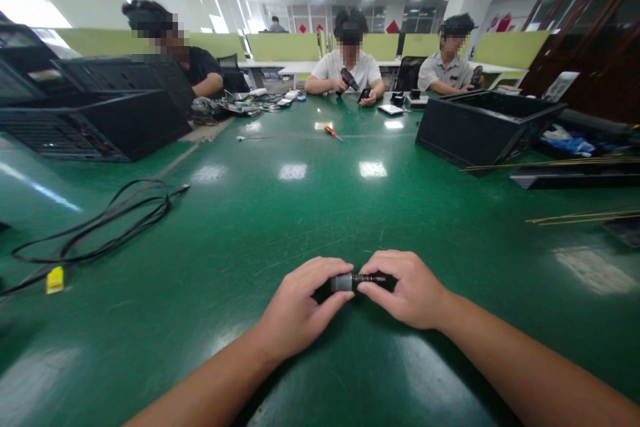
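Low over the near middle of the green table, both my hands are around a small grey cylinder with a thin, dark ringed shaft [342,282]; its exact kind I cannot make out. My left hand [303,300] pinches the grey body between thumb and fingers. The shaft points right, into the curve of my right hand [411,290], whose thumb and fingertips close on it near the body. Beyond my hands, a screwdriver with a red handle [330,131] lies by itself on the table.
Black computer cases [145,123] stand at the left, another black case [480,127] at the right. A looped black cable [115,217] with a yellow tag [55,279] lies at left. Across the table sit several people; one in white [325,69] holds a power drill [349,79].
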The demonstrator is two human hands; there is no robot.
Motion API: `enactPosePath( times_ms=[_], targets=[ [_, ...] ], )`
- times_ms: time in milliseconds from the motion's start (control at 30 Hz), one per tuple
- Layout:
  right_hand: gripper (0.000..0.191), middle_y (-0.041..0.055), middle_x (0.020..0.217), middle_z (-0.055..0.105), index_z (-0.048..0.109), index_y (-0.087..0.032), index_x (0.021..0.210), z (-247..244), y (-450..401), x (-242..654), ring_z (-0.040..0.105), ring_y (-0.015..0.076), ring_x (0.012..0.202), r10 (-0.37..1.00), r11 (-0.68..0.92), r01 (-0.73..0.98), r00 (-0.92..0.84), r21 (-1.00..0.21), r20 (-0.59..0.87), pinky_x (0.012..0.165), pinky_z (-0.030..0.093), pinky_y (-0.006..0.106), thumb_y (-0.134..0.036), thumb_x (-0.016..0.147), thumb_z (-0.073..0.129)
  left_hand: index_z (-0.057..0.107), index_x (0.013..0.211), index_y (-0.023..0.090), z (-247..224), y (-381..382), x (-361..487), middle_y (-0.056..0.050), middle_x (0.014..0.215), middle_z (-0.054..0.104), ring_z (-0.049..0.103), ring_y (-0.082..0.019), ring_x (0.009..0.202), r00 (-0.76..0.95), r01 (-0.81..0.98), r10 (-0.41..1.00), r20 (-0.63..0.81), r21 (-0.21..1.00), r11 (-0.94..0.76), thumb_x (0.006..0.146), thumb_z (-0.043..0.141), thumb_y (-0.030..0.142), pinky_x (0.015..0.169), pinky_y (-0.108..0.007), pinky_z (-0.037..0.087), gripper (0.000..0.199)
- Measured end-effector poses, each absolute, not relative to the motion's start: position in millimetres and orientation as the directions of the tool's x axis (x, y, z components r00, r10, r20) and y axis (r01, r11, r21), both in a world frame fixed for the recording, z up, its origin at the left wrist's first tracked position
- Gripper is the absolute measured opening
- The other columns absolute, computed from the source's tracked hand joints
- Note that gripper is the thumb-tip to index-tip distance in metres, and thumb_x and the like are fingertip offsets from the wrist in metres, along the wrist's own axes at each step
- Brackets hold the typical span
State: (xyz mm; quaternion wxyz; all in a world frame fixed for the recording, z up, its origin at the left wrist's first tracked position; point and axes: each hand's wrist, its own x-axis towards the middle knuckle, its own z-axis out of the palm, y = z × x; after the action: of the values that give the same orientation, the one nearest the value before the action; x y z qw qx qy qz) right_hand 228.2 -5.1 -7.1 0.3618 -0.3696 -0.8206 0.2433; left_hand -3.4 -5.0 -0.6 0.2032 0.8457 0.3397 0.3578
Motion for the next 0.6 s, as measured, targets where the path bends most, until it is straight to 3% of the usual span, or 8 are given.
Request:
enactPosePath(
  times_ms=[600],
  targets=[
    [0.006, 0.0021, 0.081, 0.071, 0.071, -0.019, 0.091, -8.5, -4.9, 227.8, 0.065, 0.0172, 0.074, 0.781, 0.607, 0.422, -0.47, -0.673, 0.411, 0.071, 0.045, 0.029, -0.024, 0.089, 0.068, 0.07, 0.111, 0.021, -2.2, -4.0, -3.9, -0.005, 0.104, 0.077, 0.074, -0.019, 0.094, 0.484, 0.402, 0.7, 0.525, 0.577, -0.711, 0.083, 0.076, 0.019, 0.087, -0.031, 0.059, 0.029]
  ],
)
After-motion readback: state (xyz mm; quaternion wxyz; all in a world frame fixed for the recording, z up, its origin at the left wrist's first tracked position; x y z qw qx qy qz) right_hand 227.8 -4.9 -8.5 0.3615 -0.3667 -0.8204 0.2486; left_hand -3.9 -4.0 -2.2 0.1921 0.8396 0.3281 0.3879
